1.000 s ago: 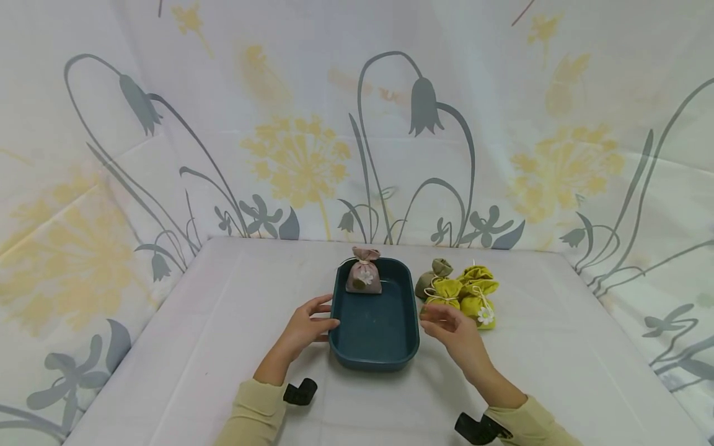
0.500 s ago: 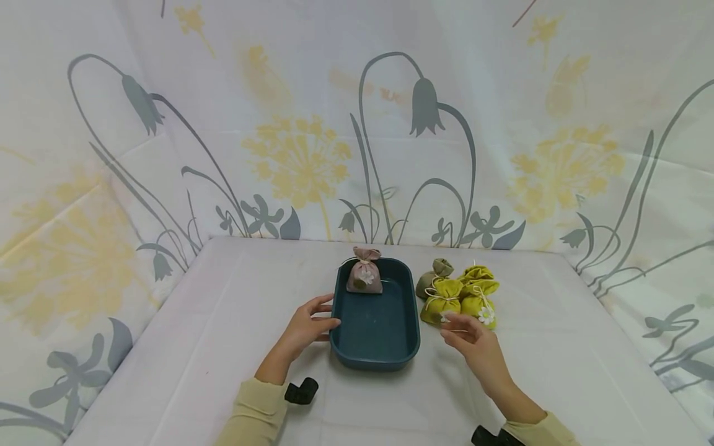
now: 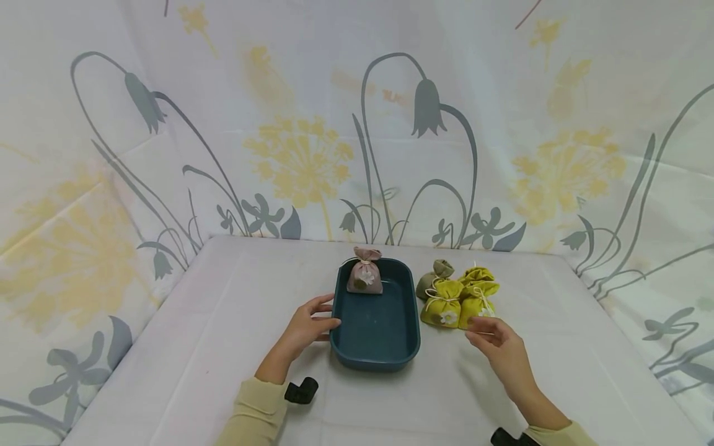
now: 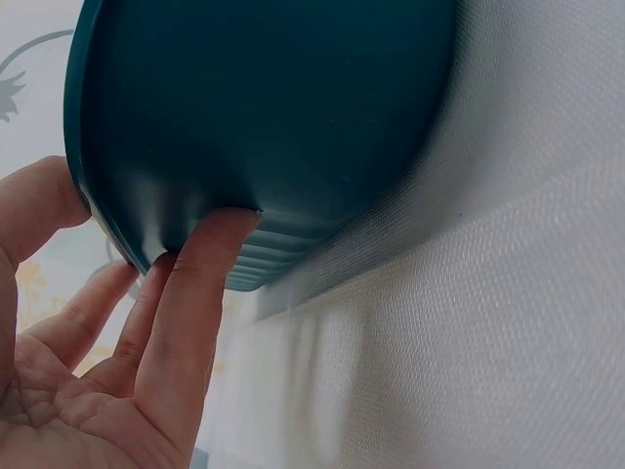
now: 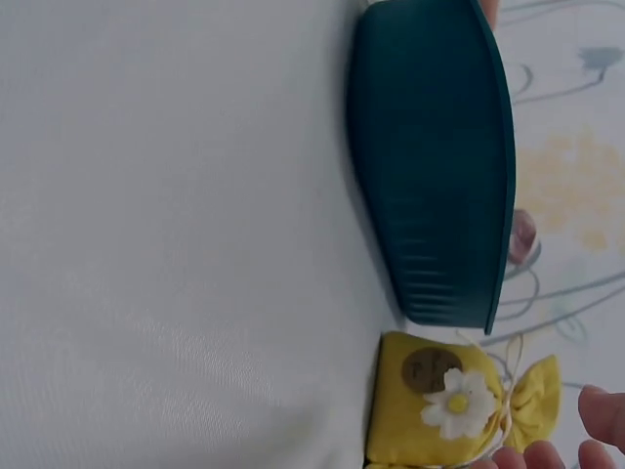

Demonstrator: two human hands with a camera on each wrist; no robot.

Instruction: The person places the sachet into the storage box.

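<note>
My left hand (image 3: 301, 329) holds the left side of a dark teal plastic basin (image 3: 375, 364). In the left wrist view the thumb is over its rim while fingers (image 4: 195, 303) lie against the outer wall. A dusty pink drawstring pouch (image 3: 364, 283) with a white flower stands in the basin's far left corner. My right hand (image 3: 504, 356) has loosely bent fingers and holds nothing; its fingertips overlap the lower edge of the right yellow drawstring pouch (image 3: 471, 308). Beside that pouch stands another yellow pouch (image 3: 440, 310), its daisy and round tag facing me.
Behind the front pouches are a further yellow pouch (image 3: 476, 273) and an olive-grey pouch (image 3: 426, 285), all grouped just right of the basin. A white cloth covers the table (image 3: 223, 347). A flower-printed curtain (image 3: 312, 93) rises at the back and sides.
My right hand has moved right, from the basin's right side past the left yellow pouch to the right one, uncovering the left pouch's flower. The left hand and basin stay put.
</note>
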